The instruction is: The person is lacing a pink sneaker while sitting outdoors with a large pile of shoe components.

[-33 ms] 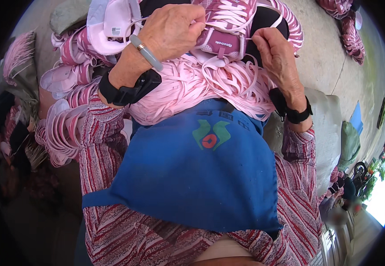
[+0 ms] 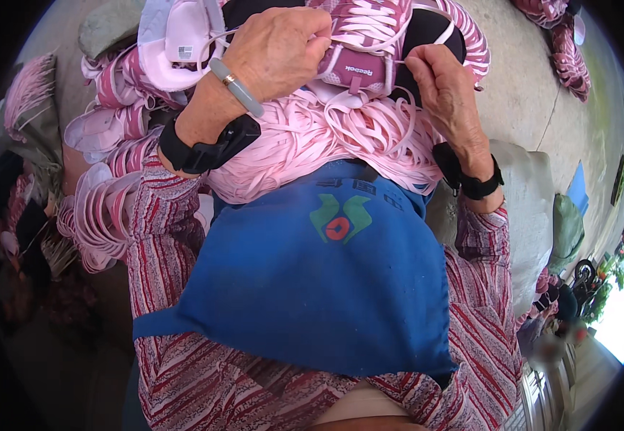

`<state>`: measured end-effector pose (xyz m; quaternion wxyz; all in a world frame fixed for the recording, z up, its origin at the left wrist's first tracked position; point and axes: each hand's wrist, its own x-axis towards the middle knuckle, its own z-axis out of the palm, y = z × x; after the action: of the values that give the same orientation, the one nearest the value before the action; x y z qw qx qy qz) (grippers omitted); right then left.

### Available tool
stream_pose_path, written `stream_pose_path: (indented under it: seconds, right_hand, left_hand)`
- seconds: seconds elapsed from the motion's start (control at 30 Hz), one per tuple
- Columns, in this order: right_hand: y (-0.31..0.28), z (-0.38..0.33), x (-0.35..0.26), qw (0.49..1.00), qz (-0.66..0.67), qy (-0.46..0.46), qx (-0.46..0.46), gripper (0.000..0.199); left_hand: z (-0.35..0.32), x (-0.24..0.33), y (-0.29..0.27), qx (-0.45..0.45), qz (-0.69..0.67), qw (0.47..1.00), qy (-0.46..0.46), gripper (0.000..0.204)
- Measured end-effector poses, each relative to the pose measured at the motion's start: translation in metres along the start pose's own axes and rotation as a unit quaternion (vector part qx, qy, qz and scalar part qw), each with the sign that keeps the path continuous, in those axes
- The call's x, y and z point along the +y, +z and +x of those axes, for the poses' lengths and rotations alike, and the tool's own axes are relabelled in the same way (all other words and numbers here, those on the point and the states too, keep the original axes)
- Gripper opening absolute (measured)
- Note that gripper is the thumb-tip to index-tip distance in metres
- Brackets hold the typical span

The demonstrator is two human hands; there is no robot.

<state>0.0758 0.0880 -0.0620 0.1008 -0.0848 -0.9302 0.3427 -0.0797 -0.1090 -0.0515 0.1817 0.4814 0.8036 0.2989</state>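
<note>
A mauve-pink shoe upper (image 2: 359, 69) lies at the top middle, tongue toward me, with pale pink laces threaded across its front. On its left side my left hand (image 2: 272, 57) is closed, thumb and forefinger pinching a shoelace (image 2: 377, 47). My right hand (image 2: 443, 90), just right of the tongue, also pinches a lace end between thumb and forefinger. Under the shoe upper, a heap of loose pale pink shoelaces (image 2: 276, 147) covers my lap on the blue apron (image 2: 312, 280). The lower fingers of both hands curl inward and are partly hidden.
Stacked pink shoe uppers (image 2: 107, 208) stand at my left, with a white-lined upper (image 2: 181, 43) near my left wrist. A grey wrapped bundle (image 2: 524, 208) sits by my right forearm. More pink uppers (image 2: 569, 61) lie on the concrete floor at the far right.
</note>
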Motion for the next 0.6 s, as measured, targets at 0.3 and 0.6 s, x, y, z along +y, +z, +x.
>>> stream_pose_path:
  seconds: [0.3,0.6]
  right_hand:
    - [0.006,-0.012,-0.006,0.996,0.056,0.073,0.019,0.015]
    - [0.017,-0.011,-0.006,0.996,-0.042,-0.043,0.064,0.012]
  left_hand:
    - [-0.011,-0.001,-0.002,0.03,-0.159,0.972,-0.17,0.022]
    - [-0.03,0.015,0.024,0.189,-0.045,0.981,-0.006,0.021]
